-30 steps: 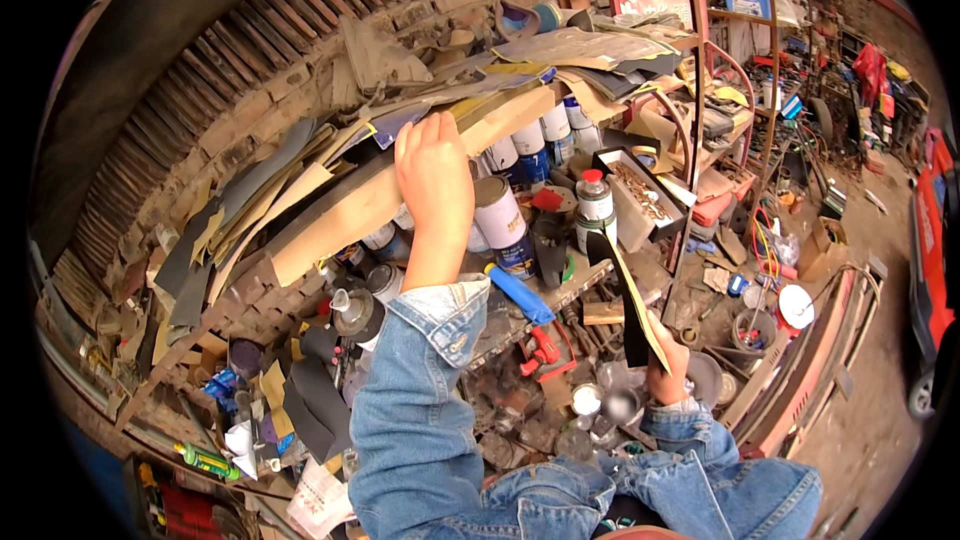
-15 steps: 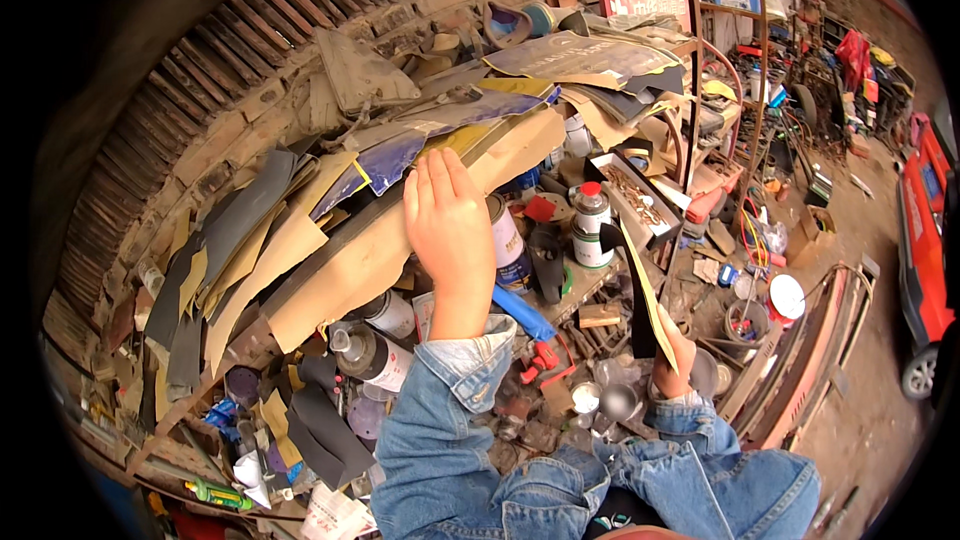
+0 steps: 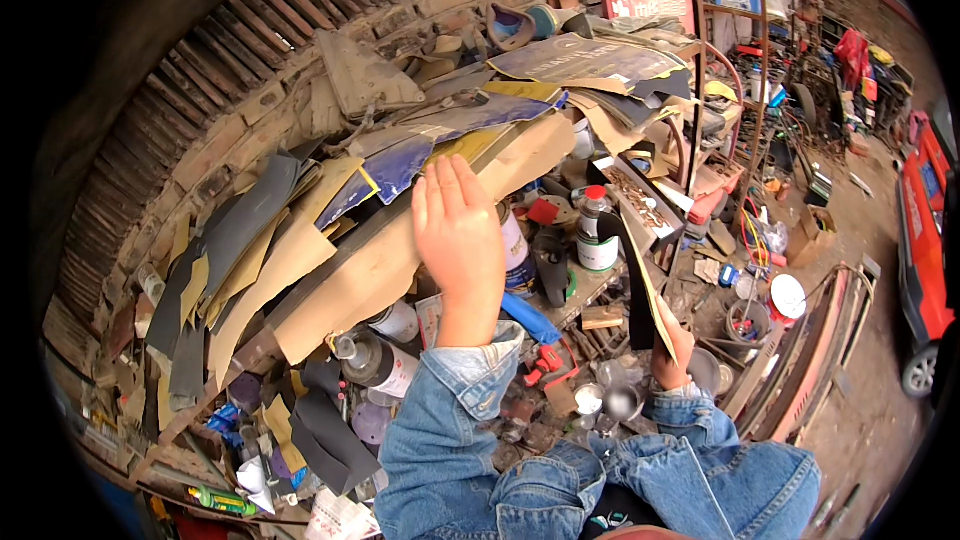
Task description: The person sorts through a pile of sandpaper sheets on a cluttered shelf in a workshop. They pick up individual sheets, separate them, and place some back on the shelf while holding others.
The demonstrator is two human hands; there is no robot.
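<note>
My left hand (image 3: 460,240) lies against the edge of a shelf heaped with sheets. Its fingers are stretched out flat over a tan paper sheet (image 3: 350,285) that hangs down the front of the shelf; the thumb is hidden. Just above the fingertips is a blue and yellow printed sheet (image 3: 405,155). Farther right and lower, my right hand (image 3: 672,355) is closed on bent sandpaper (image 3: 640,285), dark on one side and tan on the other, which stands up from the fingers. More dark and tan sheets (image 3: 255,210) droop over the shelf's left end.
Under the shelf stand a bottle with a grey cap (image 3: 375,360) and several cans. Near my right hand are a red-capped bottle (image 3: 592,202), a blue roll (image 3: 530,318) and a box of small parts (image 3: 640,195). Metal rails (image 3: 790,360) and a red vehicle (image 3: 925,240) lie rightward.
The view has shifted slightly, so the shelf sits a little farther right. My left hand stays on the shelf edge, and my right hand still holds the sandpaper.
</note>
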